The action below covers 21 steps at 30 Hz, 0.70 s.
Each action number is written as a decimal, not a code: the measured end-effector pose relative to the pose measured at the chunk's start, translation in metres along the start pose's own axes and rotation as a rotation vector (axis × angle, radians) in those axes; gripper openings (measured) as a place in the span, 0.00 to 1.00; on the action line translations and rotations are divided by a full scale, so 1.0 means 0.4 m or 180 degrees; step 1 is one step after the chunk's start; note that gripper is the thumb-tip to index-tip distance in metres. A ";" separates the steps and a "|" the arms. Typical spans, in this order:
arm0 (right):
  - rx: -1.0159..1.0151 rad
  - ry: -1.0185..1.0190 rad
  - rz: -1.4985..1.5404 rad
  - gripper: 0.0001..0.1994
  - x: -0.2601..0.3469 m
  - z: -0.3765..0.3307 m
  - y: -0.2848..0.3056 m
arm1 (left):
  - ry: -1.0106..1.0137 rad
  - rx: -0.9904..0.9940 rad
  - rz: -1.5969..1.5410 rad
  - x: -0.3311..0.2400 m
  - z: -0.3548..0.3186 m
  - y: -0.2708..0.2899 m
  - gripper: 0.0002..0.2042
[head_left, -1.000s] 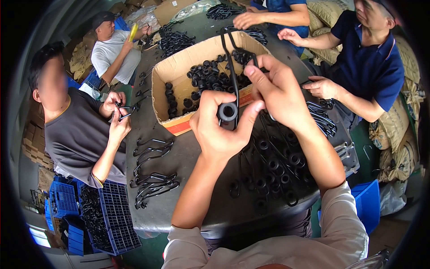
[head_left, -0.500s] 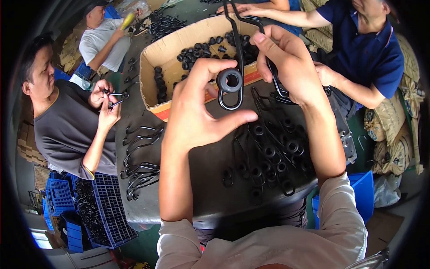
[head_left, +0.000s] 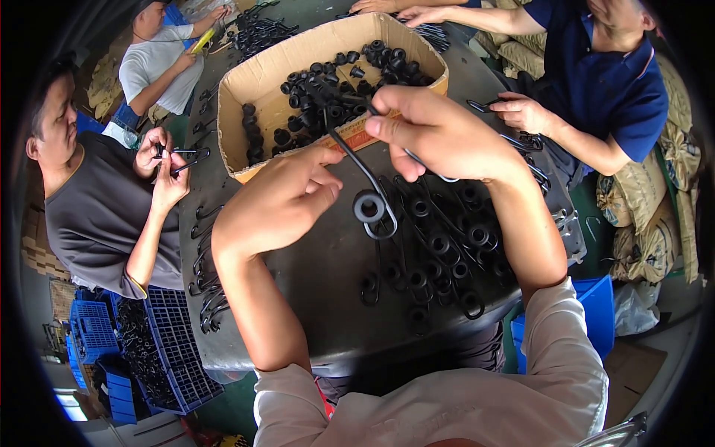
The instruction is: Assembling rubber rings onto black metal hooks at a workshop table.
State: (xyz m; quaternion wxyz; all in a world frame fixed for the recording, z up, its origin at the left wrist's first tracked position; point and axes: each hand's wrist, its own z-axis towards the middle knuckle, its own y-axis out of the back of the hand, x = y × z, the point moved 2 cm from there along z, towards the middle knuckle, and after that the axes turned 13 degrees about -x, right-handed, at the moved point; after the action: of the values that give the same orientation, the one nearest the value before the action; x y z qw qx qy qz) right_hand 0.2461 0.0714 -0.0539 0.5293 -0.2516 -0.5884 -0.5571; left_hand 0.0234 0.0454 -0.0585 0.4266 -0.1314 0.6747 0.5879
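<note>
**Two hands, one hook**

Two hands work above the surface (head_left: 313,298). My right hand (head_left: 447,138) pinches the wire hook (head_left: 357,160) high so its ringed end (head_left: 369,206) hangs free; my left hand (head_left: 279,205), loosely open, waits beside it. Finished hooks (head_left: 439,253) pile below; the box (head_left: 261,74) of rings sits within reach.

Cardboard box (head_left: 261,82) sits at the tabletop's (head_left: 328,298) far edge, with rubber bushings (head_left: 335,104) in it. Assembled wire hooks (head_left: 439,261) lie piled toward the near right corner. More hooks (head_left: 208,276) line the left edge.
</note>
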 end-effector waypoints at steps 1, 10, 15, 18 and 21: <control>0.0067 -0.0029 0.0018 0.11 -0.004 0.000 -0.010 | 0.0146 -0.0182 -0.0051 0.007 0.009 0.002 0.17; -0.0120 -0.0218 0.0619 0.11 0.008 -0.075 0.026 | 0.0816 -0.0436 -0.2582 -0.055 0.013 -0.075 0.16; -0.0010 -0.0677 -0.0154 0.14 -0.075 -0.171 -0.009 | 0.1289 -0.0429 -0.2600 -0.022 -0.055 -0.235 0.14; -0.0262 0.0217 -0.1626 0.15 -0.128 -0.219 -0.025 | 0.1428 -0.0489 -0.2310 0.015 -0.095 -0.316 0.13; -0.0458 0.0348 -0.1888 0.16 -0.123 -0.270 -0.020 | 0.1235 -0.0786 -0.1979 0.013 -0.112 -0.346 0.15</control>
State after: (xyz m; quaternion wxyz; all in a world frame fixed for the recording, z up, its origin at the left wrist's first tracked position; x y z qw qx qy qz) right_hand 0.2914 -0.0158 -0.1212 0.3553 -0.0755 -0.5659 -0.7402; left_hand 0.0953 -0.0316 -0.1590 0.4298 -0.4888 0.5949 0.4716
